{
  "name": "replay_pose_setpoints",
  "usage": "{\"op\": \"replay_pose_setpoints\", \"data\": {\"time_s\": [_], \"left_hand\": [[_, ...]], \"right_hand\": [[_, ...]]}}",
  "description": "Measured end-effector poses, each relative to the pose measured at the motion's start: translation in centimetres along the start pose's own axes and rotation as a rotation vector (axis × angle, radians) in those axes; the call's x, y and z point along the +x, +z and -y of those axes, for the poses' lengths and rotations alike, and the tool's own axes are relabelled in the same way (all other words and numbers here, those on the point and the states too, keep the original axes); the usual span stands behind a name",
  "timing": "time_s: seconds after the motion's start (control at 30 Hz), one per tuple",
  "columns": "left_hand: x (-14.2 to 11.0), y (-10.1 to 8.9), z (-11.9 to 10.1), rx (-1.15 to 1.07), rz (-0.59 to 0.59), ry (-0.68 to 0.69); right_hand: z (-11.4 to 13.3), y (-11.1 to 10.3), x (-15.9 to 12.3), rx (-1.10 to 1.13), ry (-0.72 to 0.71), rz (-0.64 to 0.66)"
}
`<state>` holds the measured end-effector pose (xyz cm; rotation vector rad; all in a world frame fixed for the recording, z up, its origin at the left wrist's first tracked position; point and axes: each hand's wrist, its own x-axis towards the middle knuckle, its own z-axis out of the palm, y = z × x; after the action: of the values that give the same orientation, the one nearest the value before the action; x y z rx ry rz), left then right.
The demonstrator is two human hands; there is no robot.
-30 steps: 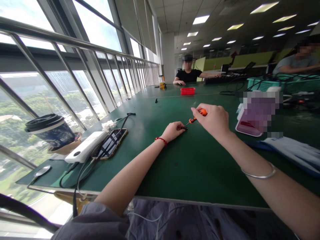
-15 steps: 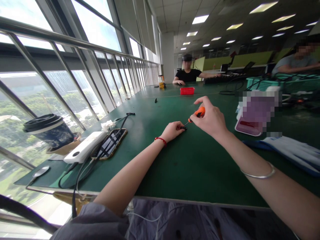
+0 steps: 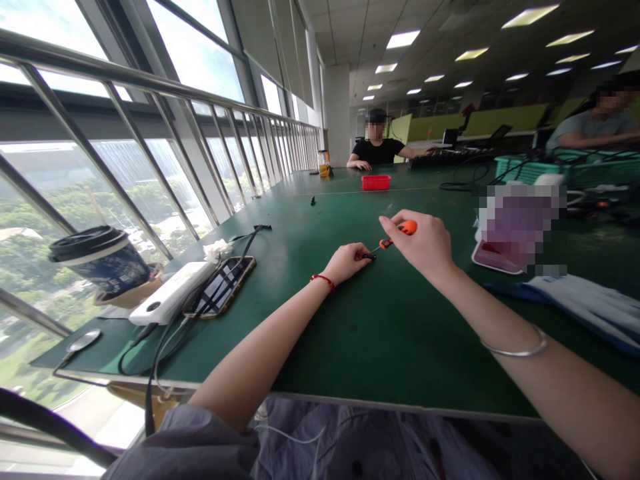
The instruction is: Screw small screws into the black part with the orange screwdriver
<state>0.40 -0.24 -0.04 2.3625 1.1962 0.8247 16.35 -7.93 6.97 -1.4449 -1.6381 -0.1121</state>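
My left hand (image 3: pixel 350 262) rests on the green table with its fingertips closed on a small black part (image 3: pixel 369 256), too small to make out its kind. An orange-and-black screwdriver (image 3: pixel 409 228) slants down to the left, its thin shaft reaching that part. Around the handle, my right hand (image 3: pixel 425 243) is closed, the thumb raised and pointing left; its other fingers are partly hidden behind the handle. Whether the tip sits in a screw cannot be seen.
A phone (image 3: pixel 220 288), a white power bank (image 3: pixel 173 293), cables and a lidded cup (image 3: pixel 103 260) are at left. Right are a white-and-blue glove (image 3: pixel 585 303) and a pinkish case (image 3: pixel 500 260). Farther off stand a red tray (image 3: pixel 376 183) and a seated person (image 3: pixel 376 148).
My right hand has shifted its grip on the screwdriver: the thumb has lifted off and the index finger has come down. The left hand and black part stay in place.
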Motion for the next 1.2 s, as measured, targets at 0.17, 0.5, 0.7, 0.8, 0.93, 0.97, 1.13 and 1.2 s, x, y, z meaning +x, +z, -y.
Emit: {"op": "replay_pose_setpoints", "data": {"time_s": [0.17,0.5,0.7,0.8,0.93,0.97,1.13,1.2], "left_hand": [[0.0,0.1,0.1,0.011,-0.004,0.004],[0.0,0.1,0.1,0.002,-0.017,0.001],[-0.1,0.1,0.1,0.003,-0.016,0.006],[-0.1,0.0,0.0,0.002,-0.008,0.001],[-0.1,0.0,0.0,0.003,-0.002,-0.002],[-0.1,0.0,0.0,0.002,-0.003,-0.002],[-0.1,0.1,0.1,-0.002,-0.013,0.008],[0.0,0.1,0.2,-0.002,-0.01,0.012]], "right_hand": [[0.4,0.1,-0.2,0.051,-0.044,-0.028],[0.8,0.2,-1.2,0.157,-0.007,-0.006],[0.1,0.4,-1.1,0.127,0.02,-0.038],[-0.2,0.5,-1.0,0.15,0.053,0.027],[-0.3,0.5,-1.0,0.206,0.003,0.001],[-0.2,0.6,-1.0,0.2,0.002,-0.013],[-0.2,0.5,-1.0,0.118,0.056,-0.027],[-0.3,0.5,-1.0,0.126,0.052,-0.002]]}}
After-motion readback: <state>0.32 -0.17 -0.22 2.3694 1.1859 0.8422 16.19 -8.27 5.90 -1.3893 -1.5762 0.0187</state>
